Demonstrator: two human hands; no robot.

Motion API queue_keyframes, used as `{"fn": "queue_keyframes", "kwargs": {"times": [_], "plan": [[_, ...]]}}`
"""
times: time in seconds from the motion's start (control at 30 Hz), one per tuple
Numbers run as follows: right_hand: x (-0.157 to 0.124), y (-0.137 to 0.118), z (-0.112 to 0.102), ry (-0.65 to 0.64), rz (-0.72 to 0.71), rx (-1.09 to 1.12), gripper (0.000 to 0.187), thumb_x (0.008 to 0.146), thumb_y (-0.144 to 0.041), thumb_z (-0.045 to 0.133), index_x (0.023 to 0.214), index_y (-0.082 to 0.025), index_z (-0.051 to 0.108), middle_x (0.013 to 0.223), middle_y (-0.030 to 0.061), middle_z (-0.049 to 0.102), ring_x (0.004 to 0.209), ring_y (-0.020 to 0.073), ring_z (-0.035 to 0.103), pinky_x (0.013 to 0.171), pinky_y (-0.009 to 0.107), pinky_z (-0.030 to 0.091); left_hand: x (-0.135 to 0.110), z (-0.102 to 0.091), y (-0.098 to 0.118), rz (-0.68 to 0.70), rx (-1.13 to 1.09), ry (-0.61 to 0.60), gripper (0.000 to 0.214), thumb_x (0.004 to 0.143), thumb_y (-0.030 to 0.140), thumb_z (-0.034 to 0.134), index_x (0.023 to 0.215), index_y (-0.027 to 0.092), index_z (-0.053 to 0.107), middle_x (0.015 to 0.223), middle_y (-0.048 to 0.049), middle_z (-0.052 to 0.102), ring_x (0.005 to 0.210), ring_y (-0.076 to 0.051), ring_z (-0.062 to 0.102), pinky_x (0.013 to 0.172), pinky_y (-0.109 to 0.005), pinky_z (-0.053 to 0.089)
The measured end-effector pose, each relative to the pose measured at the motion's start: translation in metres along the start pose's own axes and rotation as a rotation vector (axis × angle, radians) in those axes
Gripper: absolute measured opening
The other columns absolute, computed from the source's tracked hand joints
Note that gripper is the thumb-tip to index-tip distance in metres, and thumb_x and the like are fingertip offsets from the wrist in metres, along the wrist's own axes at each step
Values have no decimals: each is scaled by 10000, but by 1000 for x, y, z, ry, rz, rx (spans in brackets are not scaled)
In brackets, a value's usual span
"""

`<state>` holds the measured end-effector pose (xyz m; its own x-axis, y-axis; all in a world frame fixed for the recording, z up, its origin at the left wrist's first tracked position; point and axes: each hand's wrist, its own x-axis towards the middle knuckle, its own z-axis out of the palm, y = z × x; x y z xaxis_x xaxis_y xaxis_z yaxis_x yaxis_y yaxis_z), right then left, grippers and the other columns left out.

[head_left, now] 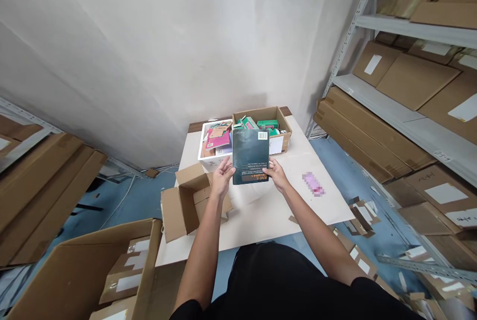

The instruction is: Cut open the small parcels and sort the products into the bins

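I hold a dark green book (pixel 250 153) upright above the white table (pixel 261 215), its back cover with a barcode facing me. My left hand (pixel 222 177) grips its lower left edge and my right hand (pixel 276 173) grips its lower right edge, fingers closed on it. Just behind the book stand a white bin (pixel 204 153) with pink and orange books and a brown cardboard box (pixel 278 116) with green books.
An open small cardboard box (pixel 186 200) sits at the table's left edge. A pink blurred item (pixel 313 184) lies on the right of the table. A large open carton (pixel 85 270) stands at lower left. Metal shelves (pixel 402 111) with flat cartons line the right; flattened cartons lean at left.
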<state>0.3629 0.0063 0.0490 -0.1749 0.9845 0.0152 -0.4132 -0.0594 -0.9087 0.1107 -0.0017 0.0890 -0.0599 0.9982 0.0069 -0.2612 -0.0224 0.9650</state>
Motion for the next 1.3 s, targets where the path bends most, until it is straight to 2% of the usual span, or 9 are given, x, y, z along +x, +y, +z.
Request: {"fn": "queue_keyframes", "kwargs": {"times": [0.13,0.33,0.43,0.57,0.77,0.87,0.97,1.13,1.3], "plan": [[8,-8,-2,1,-18,-45,743,674,-381,920,1340,-288,606,1151,48,739,1039,241,704,999,423,545,-4,-13,-7,-68,41,-53,753,717,373,899,1417,229,663,1286,-93,723,1055,-183,679,968,-336,539],[28,7,5,106,-16,-115,733,665,-392,921,1335,-301,637,1083,16,687,907,189,678,927,383,552,1,-27,-7,-202,194,-116,922,794,330,822,1614,357,400,1336,-67,659,993,-135,642,869,-287,518],[43,16,10,81,7,-146,716,697,-384,896,1360,-296,642,1031,10,681,912,187,662,920,378,544,12,-44,-11,-169,210,-126,979,767,256,806,1633,353,359,1274,-52,663,941,-118,618,832,-258,496],[71,27,20,-5,97,-199,679,744,-356,824,1398,-301,649,1091,19,682,874,163,633,846,346,550,33,-77,-19,-102,189,-20,890,774,233,749,1605,297,438,1188,-45,679,906,-124,616,824,-262,502],[164,39,72,-23,75,-241,694,743,-365,777,1418,-278,643,1176,48,701,894,178,647,761,305,550,106,-130,-10,14,172,24,893,816,332,754,1629,244,395,1342,-97,685,1059,-188,665,957,-328,531],[222,40,102,105,6,-280,723,721,-362,741,1427,-256,623,1135,61,713,926,202,660,764,316,562,162,-151,7,26,281,146,926,870,390,732,1669,249,288,1554,-136,546,1167,-214,655,1012,-345,524],[258,46,111,276,-17,-399,729,703,-334,697,1420,-240,617,1083,63,716,908,212,668,778,345,579,202,-170,18,-5,471,285,899,895,433,722,1663,226,302,1659,-163,410,1291,-273,612,1065,-377,512],[244,74,89,336,-84,-586,660,741,-303,664,1396,-230,626,1171,95,717,961,226,692,895,397,583,196,-189,3,25,573,357,718,915,381,688,1585,267,457,1606,-124,483,1334,-285,589,1076,-384,524],[202,106,66,279,-81,-746,632,808,-295,620,1438,-255,606,1276,99,694,1014,242,695,874,402,598,160,-174,-25,39,592,286,576,927,299,636,1499,288,572,1551,-97,543,1279,-259,616,996,-355,565]]}}
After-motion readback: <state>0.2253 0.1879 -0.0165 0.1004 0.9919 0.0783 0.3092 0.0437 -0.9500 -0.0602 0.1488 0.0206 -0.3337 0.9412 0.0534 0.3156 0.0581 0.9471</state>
